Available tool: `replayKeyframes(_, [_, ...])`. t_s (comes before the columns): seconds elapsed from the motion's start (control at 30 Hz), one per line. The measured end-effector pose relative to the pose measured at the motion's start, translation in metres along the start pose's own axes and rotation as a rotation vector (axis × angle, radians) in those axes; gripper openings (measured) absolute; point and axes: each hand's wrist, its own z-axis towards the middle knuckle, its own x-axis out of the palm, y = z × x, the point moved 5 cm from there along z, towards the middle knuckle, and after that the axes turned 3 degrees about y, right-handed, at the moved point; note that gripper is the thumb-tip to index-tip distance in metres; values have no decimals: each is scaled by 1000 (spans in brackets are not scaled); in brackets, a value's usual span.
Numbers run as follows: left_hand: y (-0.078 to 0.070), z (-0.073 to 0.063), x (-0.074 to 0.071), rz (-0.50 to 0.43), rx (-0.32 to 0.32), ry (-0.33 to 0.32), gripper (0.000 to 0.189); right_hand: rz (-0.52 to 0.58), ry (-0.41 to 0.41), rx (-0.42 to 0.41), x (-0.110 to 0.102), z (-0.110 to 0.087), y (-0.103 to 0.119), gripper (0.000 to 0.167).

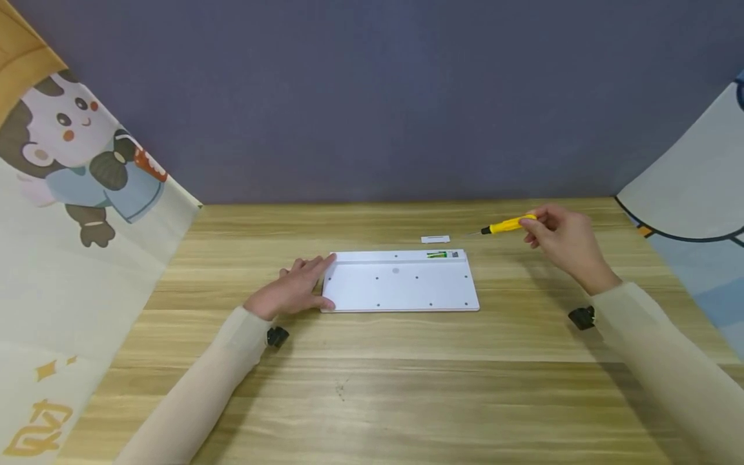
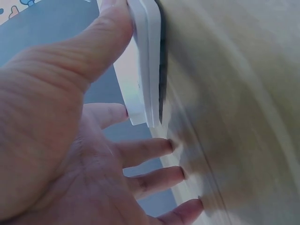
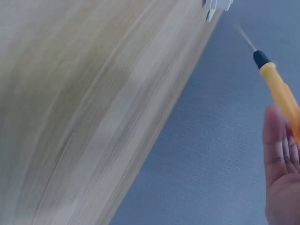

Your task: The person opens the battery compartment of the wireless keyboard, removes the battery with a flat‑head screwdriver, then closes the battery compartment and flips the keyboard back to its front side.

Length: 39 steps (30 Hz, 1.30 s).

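Head view first: which step does it look like?

Work at the battery bay, I'd judge. A white keyboard (image 1: pixel 360 285) lies underside up on the desk (image 1: pixel 349 394), with a green battery (image 1: pixel 436 255) showing in the uncovered bay. A small white strip (image 1: pixel 435 239), probably the cover, lies just beyond the far edge.

And the hands?

The left hand (image 1: pixel 296 290) has its fingers (image 2: pixel 147 151) straight and spread at the keyboard's left end, steadying it, I think. The right hand (image 1: pixel 566 242) pinches a yellow screwdriver (image 1: pixel 507 225) off to the right, blade pointing left.

What would the next move call for?

If the tool is meant for the bay, bringing the tip left and toward the person, with the keyboard kept from sliding.

Do the wrist views add anything?

Left wrist gives the keyboard's thickness, the thumb (image 2: pixel 108 35) against it and the outer fingers beside its end. Right wrist shows the palm side of the hand and a white piece (image 3: pixel 220 4) cut off at the top; I can't tell which. Only the head view shows the battery.
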Motion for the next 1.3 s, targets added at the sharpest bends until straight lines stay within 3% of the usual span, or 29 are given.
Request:
replayKeyframes(0.23, [0,1,0,8,12,-15,97,-88,23,-39,-2,-9,0,15])
replayKeyframes(0.43, [0,1,1,8,9,-18,97,-147,94,11,0,-16,-8,17])
replayKeyframes(0.53, [-1,1,1,4,9,-20,97,-193,168,38,4,-19,-11,17])
replayKeyframes(0.73, [-2,1,1,11,10,-18,97,-257,392,74,22,-27,-16,18])
replayKeyframes(0.87, [-3,0,0,17,15,-22,97,-259,479,102,33,-29,-18,30])
replayKeyframes(0.93, [-3,0,0,15,17,-24,97,-265,499,112,37,-29,-17,34])
replayKeyframes(1.13, [-2,-1,-1,9,16,-18,97,-298,515,154,44,-31,-11,25])
replayKeyframes(1.3, [-3,-1,-1,17,22,-19,97,-312,521,194,45,-32,-8,30])
